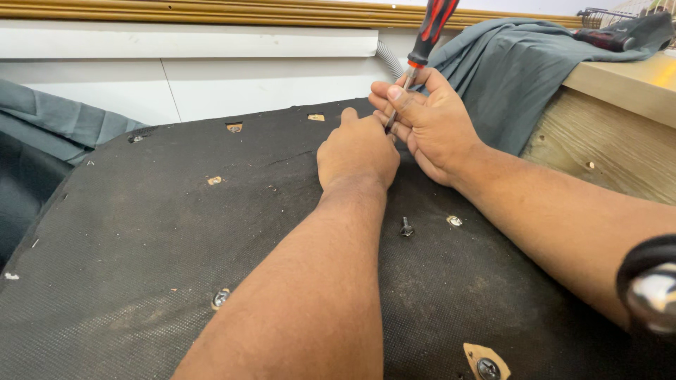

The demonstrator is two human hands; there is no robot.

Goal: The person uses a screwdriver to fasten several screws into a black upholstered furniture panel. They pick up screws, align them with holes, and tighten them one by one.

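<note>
So both hands are bunched up near the far edge of this black fabric-covered panel (141,232) (looks like the underside of a seat base). The right hand (433,127) is holding a red-and-black screwdriver (422,42) by its metal shaft, fingers pinching the shaft low down while the handle is sticking up and tilting away toward the wall. The left hand (358,151) is curled into a loose fist right beside it, touching the right fingers, thumb pointing up; can't tell whether its grip is closed on anything, since the back of the hand is hiding the fingers. The tip of the driver is hidden between the two hands too.

My read: they're seating the tip on a fastener at that edge, steadying it with both hands. The next move is probably going to need the right hand sliding up to the handle to actually turn it, keeping the shaft square so it doesn't slip.

A loose bolt (406,226) is standing on the panel just behind the hands, with more screw heads (220,298) dotted around. Grey cloth (507,77) is draped over the wooden tabletop (620,84) on the right.
</note>
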